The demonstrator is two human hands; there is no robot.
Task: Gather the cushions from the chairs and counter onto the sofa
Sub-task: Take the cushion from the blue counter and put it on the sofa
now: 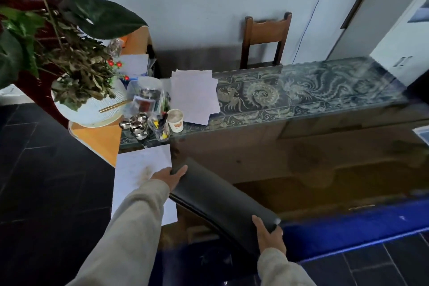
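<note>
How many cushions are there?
1. The black cushion is gripped at its ends by the left hand and right hand. More may be hidden out of view.

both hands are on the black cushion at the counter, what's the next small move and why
Probably lift the black cushion clear of the counter and turn toward the sofa, which is not in view: the left hand and right hand grip its two ends.

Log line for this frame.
black cushion held | left hand grips one end | right hand grips other | at counter
</note>
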